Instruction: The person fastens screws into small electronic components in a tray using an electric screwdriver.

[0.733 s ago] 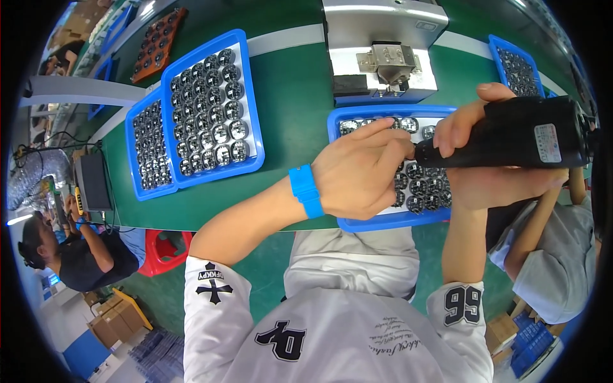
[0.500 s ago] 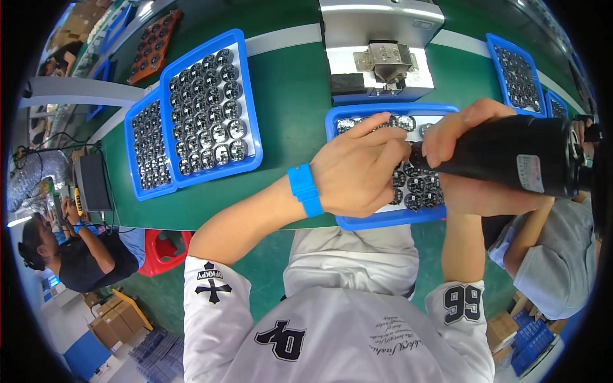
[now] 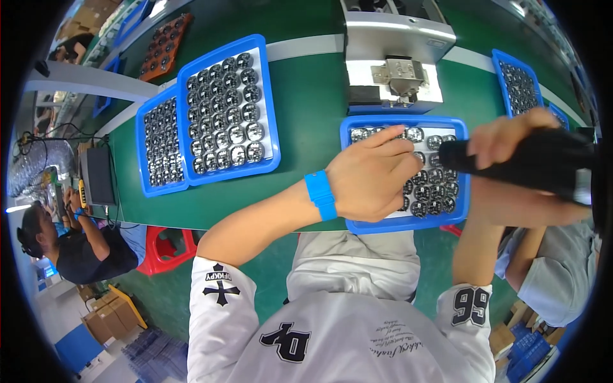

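My left hand [image 3: 373, 182], with a blue band [image 3: 320, 195] at its wrist, is over a blue tray [image 3: 348, 225] at the table's front edge. Its fingers are bent together, the index finger straighter; whatever they hold is hidden beneath. Rows of shiny, dark round parts [image 3: 436, 191] fill the white insert of this tray. My right hand [image 3: 511, 201], blurred by motion, is wrapped around a thick black cylindrical tool [image 3: 536, 163] with a narrower nose. That nose points left over the tray's right side, a little apart from my left hand.
Behind the tray stands a metal fixture [image 3: 403, 76]. Two blue trays of round parts [image 3: 274, 153] overlap on the left, more trays [image 3: 518, 86] lie far right. A dark box [image 3: 99, 179] with cables is at the left. People sit on both sides, near a red stool [image 3: 169, 250].
My right hand has drawn the black tool rightward, away from my left hand's fingers, uncovering more parts. My left hand stays over the tray. The whole view has shifted slightly.
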Available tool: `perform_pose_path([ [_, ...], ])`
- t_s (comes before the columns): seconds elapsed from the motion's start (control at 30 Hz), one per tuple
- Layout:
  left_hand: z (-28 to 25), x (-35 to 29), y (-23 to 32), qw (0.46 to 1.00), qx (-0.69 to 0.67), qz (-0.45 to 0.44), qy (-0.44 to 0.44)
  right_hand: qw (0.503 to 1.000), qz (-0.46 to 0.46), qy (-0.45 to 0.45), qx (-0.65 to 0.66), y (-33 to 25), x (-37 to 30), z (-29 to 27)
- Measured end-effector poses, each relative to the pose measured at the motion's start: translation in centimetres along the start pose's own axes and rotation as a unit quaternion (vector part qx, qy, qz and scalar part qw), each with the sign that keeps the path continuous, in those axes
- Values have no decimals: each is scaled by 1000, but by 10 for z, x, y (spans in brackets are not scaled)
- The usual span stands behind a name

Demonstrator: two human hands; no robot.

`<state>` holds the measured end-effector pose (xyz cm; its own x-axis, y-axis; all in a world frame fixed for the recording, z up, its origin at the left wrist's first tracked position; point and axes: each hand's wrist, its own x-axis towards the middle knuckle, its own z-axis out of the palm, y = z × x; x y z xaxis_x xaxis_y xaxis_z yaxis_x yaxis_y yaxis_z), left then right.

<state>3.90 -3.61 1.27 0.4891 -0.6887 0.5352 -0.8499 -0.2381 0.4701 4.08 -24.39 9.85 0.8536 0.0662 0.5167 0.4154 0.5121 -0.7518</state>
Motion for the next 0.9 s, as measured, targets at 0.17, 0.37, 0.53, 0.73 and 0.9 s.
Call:
perform_pose_path([
  [0.17,-7,-8,1,999,-23,-29,-22,997,-19,9,-77,14,74,39],
  [0.37,-7,-8,0,998,-51,-10,31,946,-14,171,-276,38,100,103],
  [0.53,-9,-11,1,998,-42,-5,38,967,-74,124,-211,54,94,60],
  [0.73,-10,-13,1,998,-43,19,48,999,19,-25,-27,23,66,21],
  [0.9,-10,-12,-1,997,-45,31,48,995,-24,44,-88,12,65,34],
])
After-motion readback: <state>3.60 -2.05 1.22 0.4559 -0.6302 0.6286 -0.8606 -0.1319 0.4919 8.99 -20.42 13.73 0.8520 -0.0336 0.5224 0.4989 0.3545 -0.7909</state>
